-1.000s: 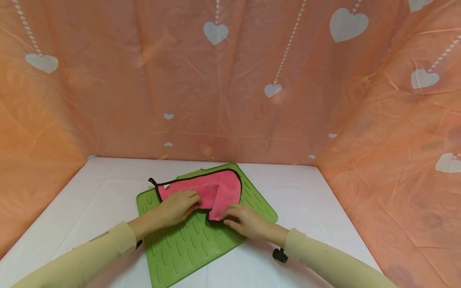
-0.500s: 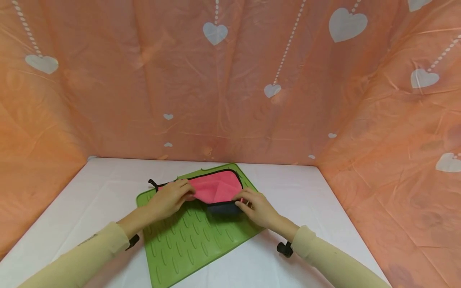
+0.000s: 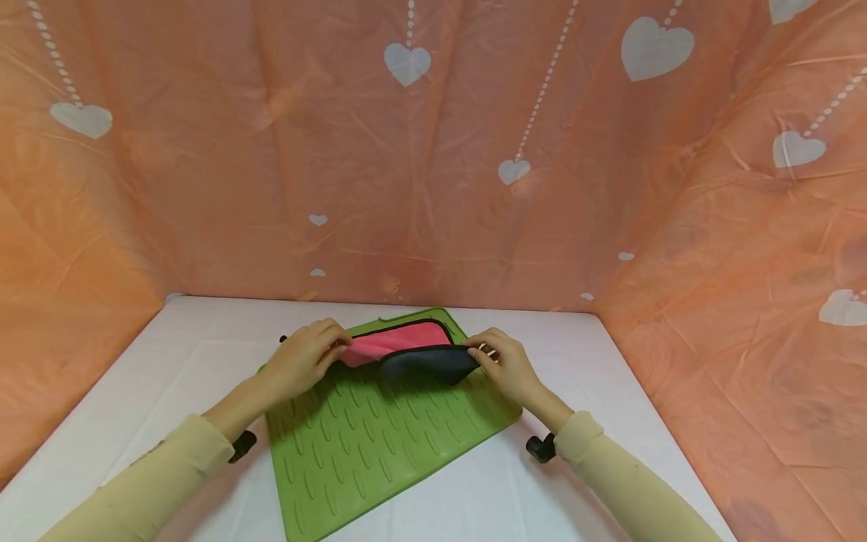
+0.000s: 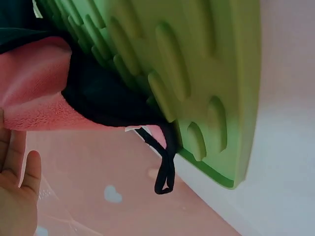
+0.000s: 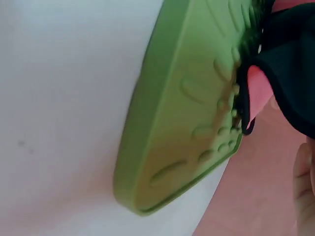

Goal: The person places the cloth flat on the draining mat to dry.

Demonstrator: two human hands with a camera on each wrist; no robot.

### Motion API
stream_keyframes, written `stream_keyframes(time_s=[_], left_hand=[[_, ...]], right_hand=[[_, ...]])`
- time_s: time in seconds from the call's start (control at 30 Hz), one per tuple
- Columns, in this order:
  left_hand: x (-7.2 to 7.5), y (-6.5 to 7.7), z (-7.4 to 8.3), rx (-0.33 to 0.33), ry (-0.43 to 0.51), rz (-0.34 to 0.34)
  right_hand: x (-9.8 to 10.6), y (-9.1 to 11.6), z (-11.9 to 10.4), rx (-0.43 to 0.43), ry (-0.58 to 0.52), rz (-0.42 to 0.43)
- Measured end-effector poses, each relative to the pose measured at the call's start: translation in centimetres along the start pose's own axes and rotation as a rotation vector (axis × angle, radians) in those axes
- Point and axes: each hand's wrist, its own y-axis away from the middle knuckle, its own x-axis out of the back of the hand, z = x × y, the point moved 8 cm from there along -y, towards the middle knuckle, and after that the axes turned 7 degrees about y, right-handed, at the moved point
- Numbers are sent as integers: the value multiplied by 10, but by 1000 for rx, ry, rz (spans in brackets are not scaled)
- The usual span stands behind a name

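Observation:
A cloth [image 3: 396,340], fleecy pink on one face and dark on the other with black edging, lies partly folded over a green ridged mat [image 3: 369,452]. My left hand [image 3: 305,360] pinches its near edge on the left side; part of that grip is cut off in the left wrist view. On the right, my right hand [image 3: 508,369] pinches a raised corner, so the dark face [image 3: 433,364] turns toward me. A black hanging loop [image 4: 166,172] dangles from the cloth's far left corner, beside a small white label [image 4: 133,129].
The mat sits at an angle on a white table [image 3: 582,436]. Orange sheeting with white hearts [image 3: 406,188] encloses the back and both sides. Black wrist cameras [image 3: 542,448] are strapped under both sleeves.
Both hands have moved away from me and farther apart. The cloth's near edge has lifted and swung back with them, exposing the dark face and more of the mat.

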Motion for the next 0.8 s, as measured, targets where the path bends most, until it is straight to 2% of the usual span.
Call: stream_keyframes(time_s=[0.2, 0.3, 0.4, 0.57, 0.8], left_hand=[[2, -2, -11, 52, 48, 11], [-1, -7, -20, 92, 58, -17], [-10, -15, -31, 144, 56, -75], [-29, -26, -50, 225, 20, -168], [-48, -35, -67, 291, -7, -228]], right_hand=[[-2, -1, 21, -71, 48, -9], [-5, -2, 30, -89, 77, -20], [-8, -4, 39, -121, 90, -50], [-20, -8, 55, -206, 110, -148], [-37, -11, 69, -276, 153, -257]])
